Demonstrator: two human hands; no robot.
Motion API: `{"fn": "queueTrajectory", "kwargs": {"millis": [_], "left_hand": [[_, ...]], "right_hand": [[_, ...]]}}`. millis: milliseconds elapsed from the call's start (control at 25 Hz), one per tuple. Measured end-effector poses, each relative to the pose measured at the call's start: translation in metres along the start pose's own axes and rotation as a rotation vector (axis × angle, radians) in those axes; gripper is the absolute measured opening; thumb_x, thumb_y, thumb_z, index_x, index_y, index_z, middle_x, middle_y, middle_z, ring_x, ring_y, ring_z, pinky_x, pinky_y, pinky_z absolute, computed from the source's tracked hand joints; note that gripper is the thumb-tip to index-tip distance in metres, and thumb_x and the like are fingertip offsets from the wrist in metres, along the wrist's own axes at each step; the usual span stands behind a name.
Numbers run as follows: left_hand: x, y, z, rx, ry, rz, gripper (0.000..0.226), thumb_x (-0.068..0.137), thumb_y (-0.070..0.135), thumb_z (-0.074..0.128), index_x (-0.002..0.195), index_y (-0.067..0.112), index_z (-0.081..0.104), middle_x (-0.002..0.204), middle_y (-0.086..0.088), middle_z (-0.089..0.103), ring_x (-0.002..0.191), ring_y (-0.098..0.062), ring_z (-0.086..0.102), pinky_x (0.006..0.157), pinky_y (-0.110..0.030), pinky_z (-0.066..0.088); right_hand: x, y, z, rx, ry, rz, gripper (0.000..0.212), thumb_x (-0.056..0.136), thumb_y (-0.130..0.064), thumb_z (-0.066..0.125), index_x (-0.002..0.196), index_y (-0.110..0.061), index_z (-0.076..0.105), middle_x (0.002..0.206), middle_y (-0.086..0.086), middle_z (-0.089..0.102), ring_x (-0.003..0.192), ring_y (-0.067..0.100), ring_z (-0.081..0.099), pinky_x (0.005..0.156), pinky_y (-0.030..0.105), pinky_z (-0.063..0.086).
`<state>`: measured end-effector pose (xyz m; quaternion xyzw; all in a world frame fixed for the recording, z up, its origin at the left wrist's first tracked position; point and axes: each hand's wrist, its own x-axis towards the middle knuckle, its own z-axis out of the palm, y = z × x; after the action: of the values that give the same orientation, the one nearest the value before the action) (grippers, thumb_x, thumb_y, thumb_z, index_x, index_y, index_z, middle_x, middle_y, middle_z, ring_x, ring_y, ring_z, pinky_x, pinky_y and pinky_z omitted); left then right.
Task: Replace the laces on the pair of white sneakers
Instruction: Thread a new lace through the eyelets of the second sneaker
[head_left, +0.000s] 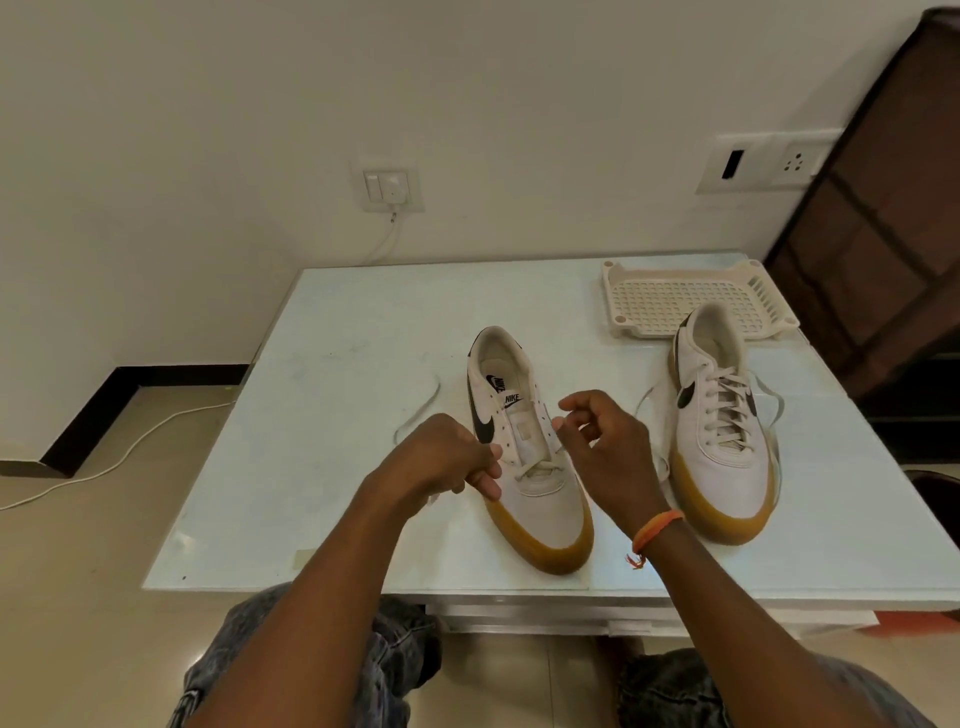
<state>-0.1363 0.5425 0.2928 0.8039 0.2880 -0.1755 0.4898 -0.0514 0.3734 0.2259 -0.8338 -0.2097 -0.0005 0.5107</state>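
Two white sneakers with black swooshes and tan soles stand on a pale glass table (322, 519). The nearer sneaker (540, 499) has a lace only through its lowest eyelets. My left hand (447, 457) grips its left side by the eyelets and pinches the lace. My right hand (608, 441) hovers at its right side, thumb and finger pinching a lace end. One lace tail (421, 410) loops across the table to the left. The other sneaker (722, 431) at right is fully laced, loose ends lying beside it.
A cream plastic drain tray (644, 301) lies at the table's back right, behind the laced sneaker. A dark wooden cabinet (883, 218) stands at right. A white cable (104, 467) runs over the floor at left. My knees are below the table's front edge.
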Motion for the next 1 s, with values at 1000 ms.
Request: {"fn": "queueTrajectory", "kwargs": {"millis": [1000], "left_hand": [[0.018, 0.023, 0.013, -0.619, 0.164, 0.122, 0.016, 0.096, 0.022, 0.060, 0.102, 0.011, 0.071, 0.103, -0.004, 0.073, 0.099, -0.020, 0.066, 0.059, -0.021, 0.050]], "right_hand": [[-0.029, -0.054, 0.032, 0.642, -0.288, 0.415, 0.045, 0.088, -0.039, 0.061, 0.130, -0.034, 0.046, 0.105, 0.000, 0.071, 0.055, 0.023, 0.059, 0.046, 0.030, 0.049]]}}
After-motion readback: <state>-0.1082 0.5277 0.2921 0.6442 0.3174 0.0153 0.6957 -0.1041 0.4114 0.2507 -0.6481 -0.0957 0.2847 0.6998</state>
